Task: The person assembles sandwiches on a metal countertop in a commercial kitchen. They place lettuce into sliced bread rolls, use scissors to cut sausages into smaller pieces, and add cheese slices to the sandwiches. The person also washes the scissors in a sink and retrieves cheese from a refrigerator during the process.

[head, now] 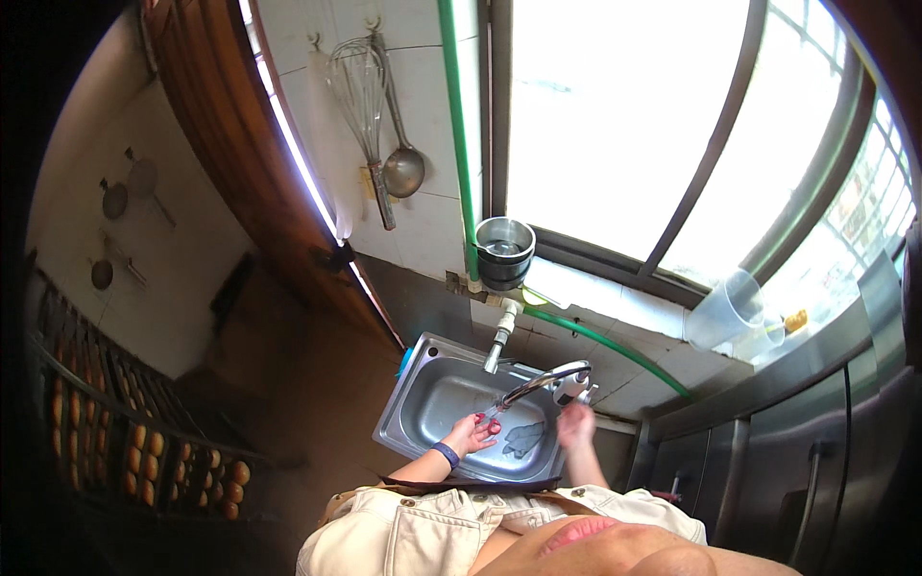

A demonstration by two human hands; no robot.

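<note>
My left hand is over the stainless steel sink, palm up and fingers apart, under the curved spout of a tap. Water appears to run onto its fingertips. Small red patches show on those fingers; what they are is too small to tell. A dark blue band circles the left wrist. My right hand is blurred beside the white tap body, at the sink's right edge. Whether it grips the tap lever is hidden. A wet grey cloth lies on the sink floor.
A second wall tap overhangs the sink's back. Stacked metal pots and clear plastic jugs stand on the windowsill. A whisk and ladle hang left. Racks of bread rolls stand far left, steel cabinets right.
</note>
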